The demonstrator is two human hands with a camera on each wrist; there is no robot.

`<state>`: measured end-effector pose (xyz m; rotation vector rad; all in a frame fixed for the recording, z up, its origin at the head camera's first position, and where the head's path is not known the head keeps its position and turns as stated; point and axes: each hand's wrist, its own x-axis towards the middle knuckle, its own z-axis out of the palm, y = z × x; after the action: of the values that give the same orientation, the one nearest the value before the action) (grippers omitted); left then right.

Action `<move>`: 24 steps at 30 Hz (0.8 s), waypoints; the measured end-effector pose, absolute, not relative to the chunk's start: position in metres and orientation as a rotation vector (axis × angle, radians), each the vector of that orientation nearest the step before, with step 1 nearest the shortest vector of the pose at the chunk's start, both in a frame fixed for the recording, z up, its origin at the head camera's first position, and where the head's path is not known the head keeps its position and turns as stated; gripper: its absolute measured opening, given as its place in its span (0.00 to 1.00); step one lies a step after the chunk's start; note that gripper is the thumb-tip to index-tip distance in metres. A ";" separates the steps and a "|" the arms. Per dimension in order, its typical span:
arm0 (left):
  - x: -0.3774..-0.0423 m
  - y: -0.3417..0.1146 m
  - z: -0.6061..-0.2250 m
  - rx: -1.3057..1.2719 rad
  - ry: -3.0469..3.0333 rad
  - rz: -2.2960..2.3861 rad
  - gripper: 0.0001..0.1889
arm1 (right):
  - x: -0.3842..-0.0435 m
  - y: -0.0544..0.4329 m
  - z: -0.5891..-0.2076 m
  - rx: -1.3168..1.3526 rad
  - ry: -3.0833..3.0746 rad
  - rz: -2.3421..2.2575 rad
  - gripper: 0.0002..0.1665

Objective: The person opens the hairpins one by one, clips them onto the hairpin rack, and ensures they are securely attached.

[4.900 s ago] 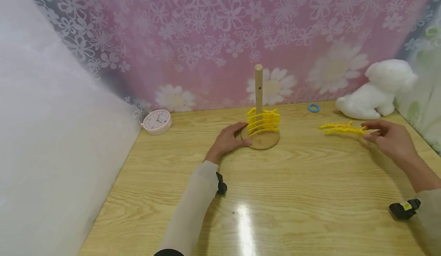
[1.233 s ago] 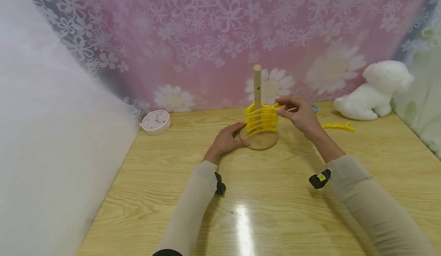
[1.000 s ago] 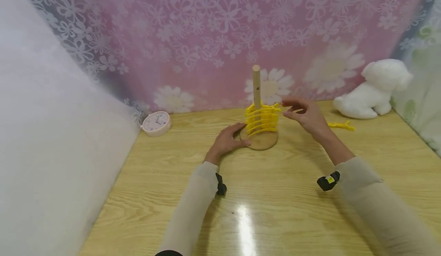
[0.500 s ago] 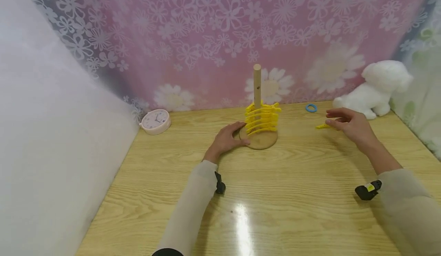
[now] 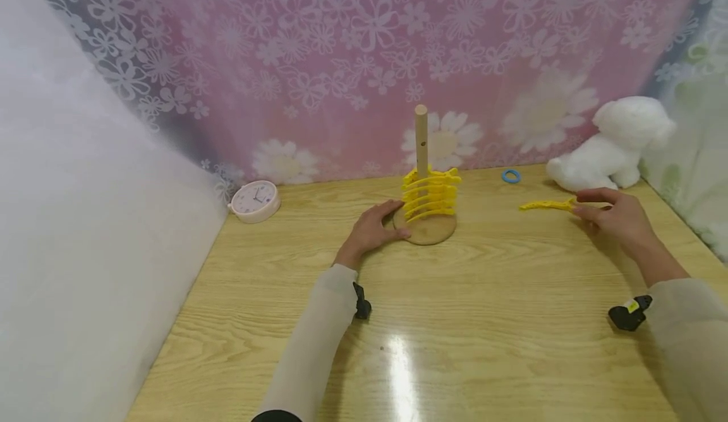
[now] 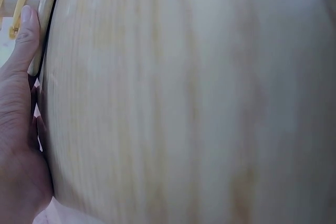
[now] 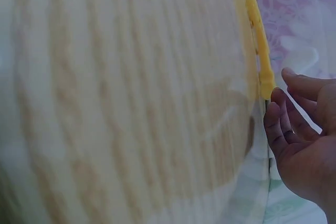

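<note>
In the head view, my left hand [image 5: 372, 229] grips the left edge of a round wooden base [image 5: 428, 234], its thumb in front. An upright wooden post [image 5: 421, 134] rises from the base. Several long yellow plastic clips [image 5: 430, 198] sit stacked around its lower half. At the right, my right hand [image 5: 617, 220] has thumb and fingers at the forked end of a single yellow clip [image 5: 546, 205] lying on the table. The right wrist view shows fingertips [image 7: 276, 94] close beside that clip's end [image 7: 262, 51], with thumb and fingers still spread apart.
A pink round clock [image 5: 255, 201] stands at the back left of the wooden table [image 5: 489, 321]. Toward the back right lie a blue ring [image 5: 511, 171] and a white plush dog [image 5: 614, 147]. A flowered pink curtain [image 5: 341, 81] hangs behind.
My right hand has placed a clip on top of the stack, let go of it and moved right to the single clip's far end. My left hand has stayed on the base.
</note>
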<state>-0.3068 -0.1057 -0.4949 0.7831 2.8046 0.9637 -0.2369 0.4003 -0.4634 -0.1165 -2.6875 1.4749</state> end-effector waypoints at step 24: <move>-0.308 -0.107 -0.495 0.761 2.791 0.956 0.44 | -0.247 0.387 -0.460 -0.045 -2.914 1.023 0.31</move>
<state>-0.3076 -0.1070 -0.4948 0.7610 2.7909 0.9556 -0.2474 0.3874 -0.4600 -0.0451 -2.9137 1.0225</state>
